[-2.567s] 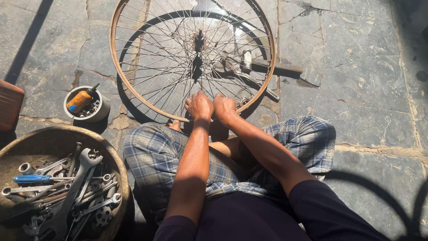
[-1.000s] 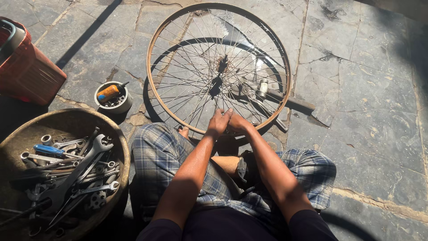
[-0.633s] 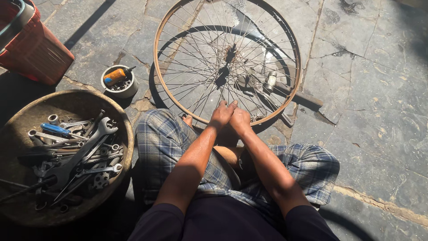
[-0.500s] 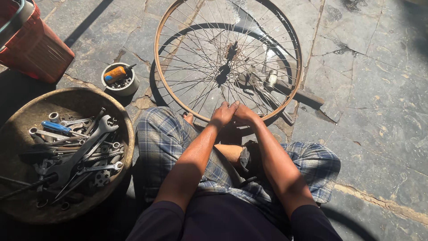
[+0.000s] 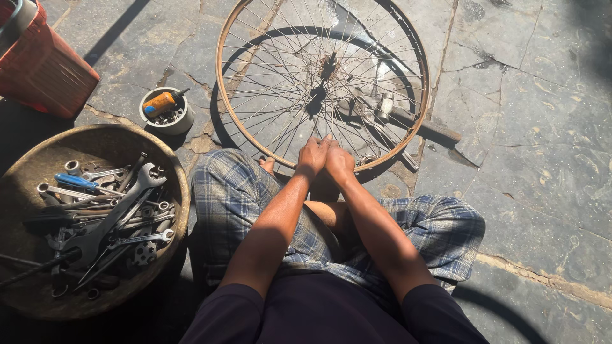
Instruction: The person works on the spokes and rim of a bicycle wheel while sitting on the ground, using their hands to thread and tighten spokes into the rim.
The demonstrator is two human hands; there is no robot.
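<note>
A bare spoked bicycle wheel (image 5: 224,95) stands upright on the stone floor in front of me, its rusty hub (image 5: 330,62) near the top centre. My left hand (image 5: 312,156) and my right hand (image 5: 340,163) are pressed side by side at the near bottom of the rim, fingers closed around the spokes and rim there. Whether either hand holds a small tool is hidden. I sit cross-legged in a checked cloth.
A wide round basket (image 5: 167,150) at my left holds several spanners and a blue-handled tool (image 5: 75,181). A small white pot (image 5: 181,122) with an orange-handled tool stands beyond it. A red container (image 5: 44,67) is at the far left. A hammer (image 5: 408,118) lies behind the wheel.
My view has shifted, so the wheel and basket sit further right in the frame. Both hands stay together at the bottom of the rim.
</note>
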